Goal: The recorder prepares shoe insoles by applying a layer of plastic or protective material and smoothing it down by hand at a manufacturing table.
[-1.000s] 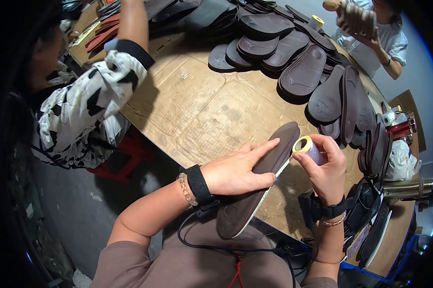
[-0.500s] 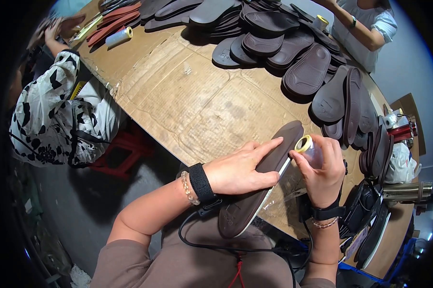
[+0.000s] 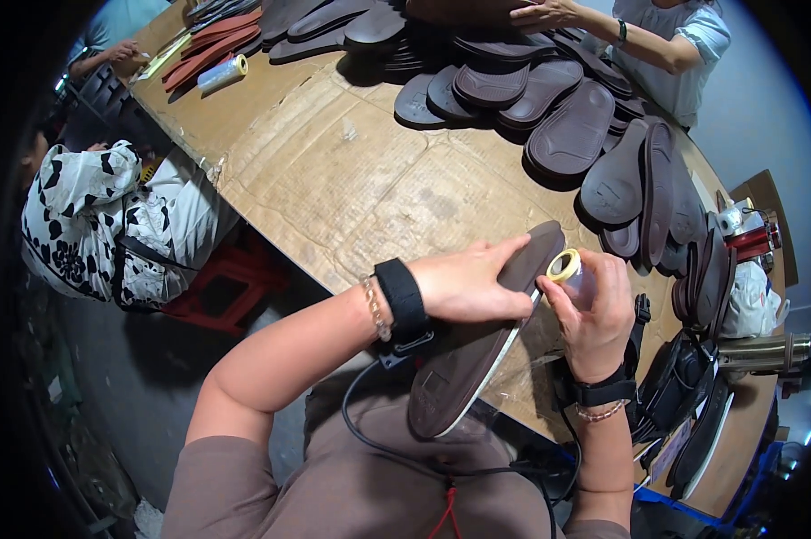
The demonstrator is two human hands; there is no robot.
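Note:
A long dark brown shoe sole (image 3: 467,366) lies tilted across the near edge of the cardboard-covered table (image 3: 352,180). My left hand (image 3: 467,284) presses flat on its upper half and holds it. My right hand (image 3: 594,310) grips a small roll of clear tape (image 3: 567,267) with a yellow core, held against the sole's right edge near its tip. A strip of clear film runs along that edge.
Heaps of dark soles (image 3: 594,135) cover the table's far and right side. A person in a patterned shirt (image 3: 91,216) sits at left by a red stool (image 3: 226,292). Another person's hands (image 3: 549,13) work at the far edge. A tape roll (image 3: 221,74) lies far left.
My view has shifted, so the table sits lower in frame. My hands keep the same hold on sole and tape roll; the person at left has bent lower.

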